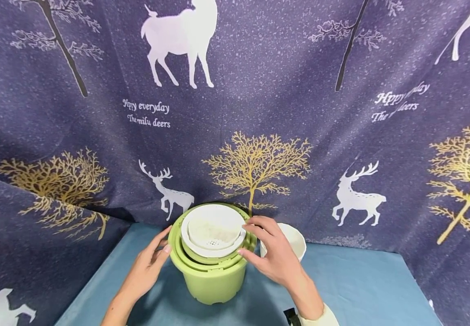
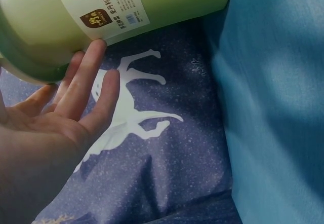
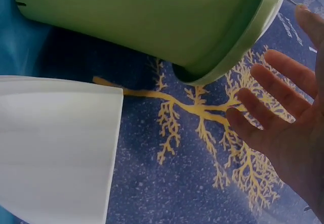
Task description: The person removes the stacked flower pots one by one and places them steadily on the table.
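A large green flowerpot [image 1: 214, 286] stands upright with smaller pots nested in it. Innermost is a white pot [image 1: 214, 228] with small drainage holes in its bottom. At the left side of the green rim is my left hand [image 1: 147, 267], its fingers extended against the pot under the rim, beside a white label [image 2: 109, 11]. My right hand [image 1: 275, 251] hovers over the right side of the rim, fingers spread and loosely bent. In the right wrist view those fingers [image 3: 286, 82] stand apart from the green pot and hold nothing.
Another white pot [image 1: 294, 240] stands on the blue tabletop [image 1: 365, 280], right of the green pot and partly behind my right hand. A purple cloth [image 1: 259, 104] printed with deer and trees hangs behind the table.
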`<state>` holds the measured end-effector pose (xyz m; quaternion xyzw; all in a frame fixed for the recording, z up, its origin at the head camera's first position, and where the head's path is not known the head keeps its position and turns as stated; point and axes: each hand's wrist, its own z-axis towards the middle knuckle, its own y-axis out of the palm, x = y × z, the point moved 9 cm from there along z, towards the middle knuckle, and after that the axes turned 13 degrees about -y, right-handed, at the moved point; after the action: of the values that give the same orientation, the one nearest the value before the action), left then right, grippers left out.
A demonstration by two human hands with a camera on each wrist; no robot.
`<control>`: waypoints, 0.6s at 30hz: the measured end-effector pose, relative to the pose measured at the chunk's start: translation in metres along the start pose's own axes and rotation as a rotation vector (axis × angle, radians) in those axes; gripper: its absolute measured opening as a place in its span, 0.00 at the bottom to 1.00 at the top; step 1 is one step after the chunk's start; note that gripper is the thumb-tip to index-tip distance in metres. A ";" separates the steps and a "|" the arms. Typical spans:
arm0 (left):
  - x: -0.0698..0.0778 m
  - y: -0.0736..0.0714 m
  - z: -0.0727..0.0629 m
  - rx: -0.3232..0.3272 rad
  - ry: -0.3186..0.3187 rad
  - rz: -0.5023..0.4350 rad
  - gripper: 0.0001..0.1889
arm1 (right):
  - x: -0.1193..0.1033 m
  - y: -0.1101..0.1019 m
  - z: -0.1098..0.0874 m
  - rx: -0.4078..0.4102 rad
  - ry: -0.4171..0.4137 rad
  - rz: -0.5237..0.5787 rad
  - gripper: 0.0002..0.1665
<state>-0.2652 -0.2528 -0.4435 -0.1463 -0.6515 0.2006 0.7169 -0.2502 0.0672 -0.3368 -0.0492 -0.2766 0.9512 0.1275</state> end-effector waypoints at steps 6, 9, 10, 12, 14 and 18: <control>0.001 0.000 0.001 0.002 0.003 0.002 0.27 | 0.000 0.008 0.007 -0.076 0.008 0.016 0.26; 0.001 0.000 0.001 0.000 0.006 -0.002 0.27 | -0.001 0.012 0.011 -0.103 -0.004 0.019 0.25; 0.001 0.000 0.001 -0.001 0.009 -0.003 0.27 | -0.001 0.013 0.012 -0.110 -0.009 0.019 0.25; 0.002 0.000 0.001 -0.005 0.010 -0.004 0.27 | -0.002 0.014 0.014 -0.121 -0.018 0.020 0.25; 0.002 0.000 0.001 -0.003 0.015 -0.006 0.27 | -0.002 0.016 0.015 -0.136 -0.015 0.024 0.25; 0.002 0.000 0.001 -0.003 0.009 -0.005 0.27 | -0.001 0.020 0.016 -0.164 -0.001 0.031 0.26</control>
<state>-0.2656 -0.2523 -0.4419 -0.1466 -0.6491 0.1969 0.7200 -0.2564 0.0422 -0.3344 -0.0630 -0.3526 0.9274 0.1080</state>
